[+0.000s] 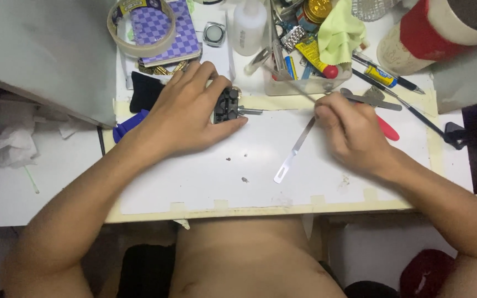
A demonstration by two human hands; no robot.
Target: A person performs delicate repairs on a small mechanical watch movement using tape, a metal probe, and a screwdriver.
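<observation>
The person's bare torso (249, 259) is sitting nearest the camera, pressed up to the front edge of the desk, with both forearms reaching forward over it. A large white work mat (222, 182), taped down along its edges with masking tape, is covering the middle of the desk. At the far right corner a big red and cream container (432, 33) is lying on its side. At the far left a purple checkered notebook (167, 30) is lying with a roll of tape (139, 27) resting on it, and a white squeeze bottle (248, 27) is standing beside them. A clear plastic tray (305, 83) is holding tubes, tools and a yellow-green cloth (340, 33).

The left hand (186, 113) is curling over a small black holder block (226, 106) at the mat's far edge, fingers wrapped over its top and thumb lying along its near side, gripping it; a metal screw handle is sticking out of its right side. The right hand (351, 132) is closing in a pinch around the upper end of long metal tweezers (292, 152), whose tips are pointing down toward the near left on the mat, well apart from the block. A red-handled tool (387, 129) is lying just behind the right hand, partly hidden. A few tiny dark specks (244, 180) are lying on the mat between the hands.
</observation>
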